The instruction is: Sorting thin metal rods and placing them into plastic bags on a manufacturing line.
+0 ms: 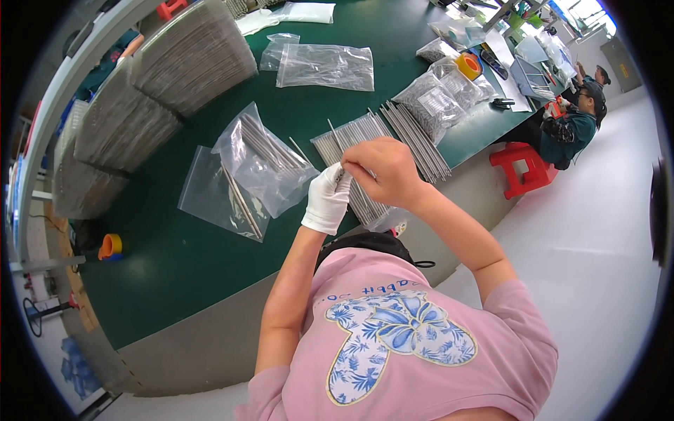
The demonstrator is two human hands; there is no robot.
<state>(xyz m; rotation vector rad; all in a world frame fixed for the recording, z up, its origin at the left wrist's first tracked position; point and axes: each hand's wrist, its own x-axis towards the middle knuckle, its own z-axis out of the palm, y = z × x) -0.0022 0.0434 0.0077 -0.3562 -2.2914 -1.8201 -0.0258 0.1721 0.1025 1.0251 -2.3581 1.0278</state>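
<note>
My left hand (pixel 328 202), in a white glove, is closed around a thin grey metal rod (pixel 333 135) whose far end sticks up past the fingers. My bare right hand (pixel 385 168) is pinched against the left fingertips; what it grips there is too small to make out. Under and beyond the hands lies a row of metal rods (pixel 365 132), partly hidden by them. A second bundle of rods (pixel 415 140) lies to its right. Left of my gloved hand, a clear plastic bag (pixel 281 189) holds several rods, and another clear bag (pixel 203 189) with rods lies partly beneath it.
Tall stacks of plastic-wrapped sheets (pixel 193 59) stand at the left of the green table (pixel 189 259). Flat clear bags (pixel 326 68) lie at the back. Bags of small metal parts (pixel 428 102) and yellow tape (pixel 469 66) sit at right, near a red stool (pixel 523 168) and seated people.
</note>
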